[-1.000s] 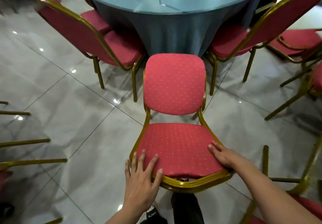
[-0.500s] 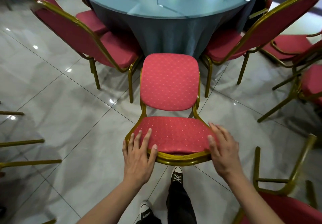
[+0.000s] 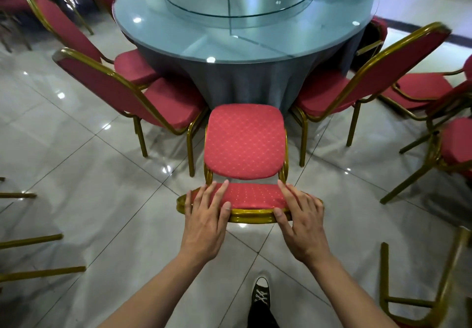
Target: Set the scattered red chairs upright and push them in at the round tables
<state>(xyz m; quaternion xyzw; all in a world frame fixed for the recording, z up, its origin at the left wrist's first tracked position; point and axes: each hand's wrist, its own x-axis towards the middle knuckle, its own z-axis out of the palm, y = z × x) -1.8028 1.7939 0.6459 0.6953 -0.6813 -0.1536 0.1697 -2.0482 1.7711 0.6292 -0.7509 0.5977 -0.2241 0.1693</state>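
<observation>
Hands flat, fingers spread: left hand (image 3: 207, 215) and right hand (image 3: 301, 216) pressing chair (image 3: 245, 146) top rail, thumbs hooked under, for an even shove. Upright between neighbours, facing far table (image 3: 178, 31), gap left.

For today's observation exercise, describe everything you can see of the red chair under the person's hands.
The red padded chair with the gold metal frame lies tipped over, its dotted seat cushion facing up at the camera and its backrest nearest the person. It sits between two upright chairs, before the round glass-topped table. The left hand and right hand rest flat on the backrest, thumbs on its gold rim.
</observation>
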